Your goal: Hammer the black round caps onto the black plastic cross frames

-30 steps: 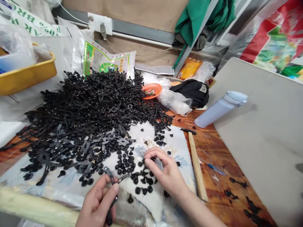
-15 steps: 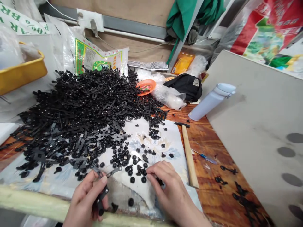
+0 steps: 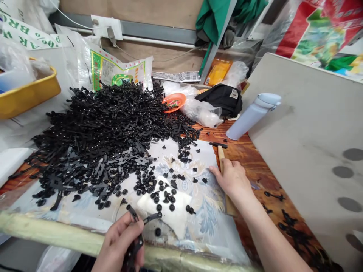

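Observation:
At the table's near edge my left hand (image 3: pixel 120 243) is closed around thin black plastic strips (image 3: pixel 143 220), their ends fanned out above my fingers. My right hand (image 3: pixel 234 181) lies further right on a wooden stick (image 3: pixel 221 155), its fingers curled over the stick near the edge of the patterned sheet (image 3: pixel 198 204). Loose black round caps (image 3: pixel 159 190) are scattered on the sheet between my hands. A big heap of black plastic strips (image 3: pixel 104 128) fills the table behind them.
A pale blue bottle (image 3: pixel 252 115) leans against a grey board (image 3: pixel 312 151) on the right. A yellow tray (image 3: pixel 28 92) sits far left; printed bags (image 3: pixel 119 71), an orange dish (image 3: pixel 174 102) and a black pouch (image 3: pixel 222 100) lie at the back. More black parts (image 3: pixel 286 223) dot the wooden tabletop.
My right hand has left the round caps and moved right onto the wooden stick. My left hand still holds the strips near the table edge.

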A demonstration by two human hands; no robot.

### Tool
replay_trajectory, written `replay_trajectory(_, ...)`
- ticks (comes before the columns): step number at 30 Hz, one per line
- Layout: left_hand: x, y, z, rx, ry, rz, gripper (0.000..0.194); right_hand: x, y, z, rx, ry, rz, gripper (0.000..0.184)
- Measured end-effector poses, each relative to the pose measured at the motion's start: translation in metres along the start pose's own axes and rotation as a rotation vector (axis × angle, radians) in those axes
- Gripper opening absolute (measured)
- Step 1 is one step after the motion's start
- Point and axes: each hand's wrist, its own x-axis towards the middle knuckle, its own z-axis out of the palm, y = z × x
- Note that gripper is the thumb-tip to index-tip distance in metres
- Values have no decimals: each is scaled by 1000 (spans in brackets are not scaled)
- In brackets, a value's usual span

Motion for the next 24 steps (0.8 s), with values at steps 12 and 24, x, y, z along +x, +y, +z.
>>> replay_trajectory(12,-2,-1,9,-18,146,46,44,-7,6,-19,317,-52,-10,31)
replay_trajectory(24,1,-3,17,43,220,101,44,-143,-11,-31,1138,-376,1,43)
